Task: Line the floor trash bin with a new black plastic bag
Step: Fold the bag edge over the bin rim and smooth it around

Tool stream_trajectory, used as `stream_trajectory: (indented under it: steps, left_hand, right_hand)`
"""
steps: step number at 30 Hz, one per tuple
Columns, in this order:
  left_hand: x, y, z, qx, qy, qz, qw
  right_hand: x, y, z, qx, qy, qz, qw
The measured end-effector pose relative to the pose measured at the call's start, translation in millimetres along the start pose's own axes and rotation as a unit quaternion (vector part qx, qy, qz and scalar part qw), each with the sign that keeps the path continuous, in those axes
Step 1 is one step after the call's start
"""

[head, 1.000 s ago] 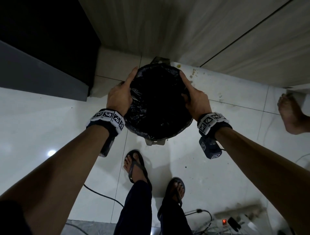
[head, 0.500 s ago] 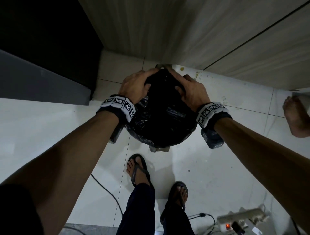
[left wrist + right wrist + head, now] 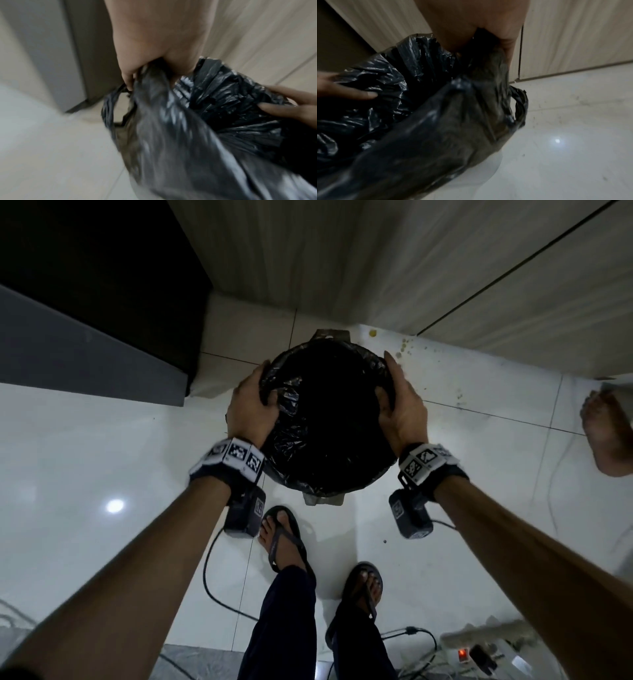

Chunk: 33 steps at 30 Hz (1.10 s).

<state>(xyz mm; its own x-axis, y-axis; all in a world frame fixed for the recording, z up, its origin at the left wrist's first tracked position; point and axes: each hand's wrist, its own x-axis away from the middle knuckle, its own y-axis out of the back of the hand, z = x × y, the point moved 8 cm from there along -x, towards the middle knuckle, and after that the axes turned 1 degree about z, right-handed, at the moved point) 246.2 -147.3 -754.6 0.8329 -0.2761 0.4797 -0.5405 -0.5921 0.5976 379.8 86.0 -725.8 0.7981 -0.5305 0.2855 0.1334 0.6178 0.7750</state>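
A round floor trash bin [image 3: 323,500] stands on the white tiles, its mouth covered by a black plastic bag [image 3: 329,419] folded over the rim. My left hand [image 3: 251,402] grips the bag at the bin's left rim, thumb inside and fingers outside. My right hand [image 3: 399,402] grips the bag at the right rim the same way. In the left wrist view the left hand [image 3: 137,75] pinches the crinkled bag [image 3: 188,128]. In the right wrist view the right hand [image 3: 488,40] holds the bag [image 3: 428,121] over the rim, and a bag handle loop [image 3: 520,102] hangs outside.
A pale wooden cabinet front [image 3: 376,268] runs behind the bin, with a dark unit [image 3: 85,285] at left. My sandalled feet [image 3: 281,539] stand just in front of the bin. Another person's bare foot [image 3: 606,433] is at right. Cables and a power strip [image 3: 479,655] lie at bottom right.
Both hands moved from the far edge of the bin back to its left and right sides, spreading the bag's mouth open over the rim.
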Motion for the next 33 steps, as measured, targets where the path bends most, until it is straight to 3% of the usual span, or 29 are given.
stream_trajectory:
  steps: [4,7,13,15,17,19,22,29,33]
  left_hand:
    - [17,-6,19,0.051,0.061,-0.006,0.997]
    - [15,-6,23,0.088,0.083,0.008,0.993]
    - [47,6,16,-0.066,-0.007,-0.106,0.992]
    - [60,-3,30,-0.049,0.037,-0.088,0.994]
    - [72,-15,45,0.042,0.073,-0.055,0.995]
    - [85,-25,46,0.122,0.077,-0.034,0.989]
    - [100,-32,40,0.143,0.094,-0.023,0.985]
    - [121,-24,24,0.127,0.035,-0.054,0.99]
    - [138,-37,25,0.145,0.036,-0.029,0.988]
  right_hand:
    - [12,-9,-18,-0.118,-0.079,0.002,0.99]
    - [5,-11,-26,-0.147,-0.1,0.021,0.984]
    - [36,-2,-17,-0.08,-0.075,0.026,0.994]
    - [52,-6,-18,-0.076,-0.076,0.017,0.994]
    - [65,-11,-22,-0.091,-0.094,0.013,0.991]
    - [77,-17,-23,-0.107,-0.103,0.01,0.989]
    - [87,-25,-20,-0.116,-0.096,0.008,0.989]
    - [94,-21,-14,-0.133,-0.104,0.026,0.985]
    - [113,-25,-12,-0.172,-0.137,0.023,0.975]
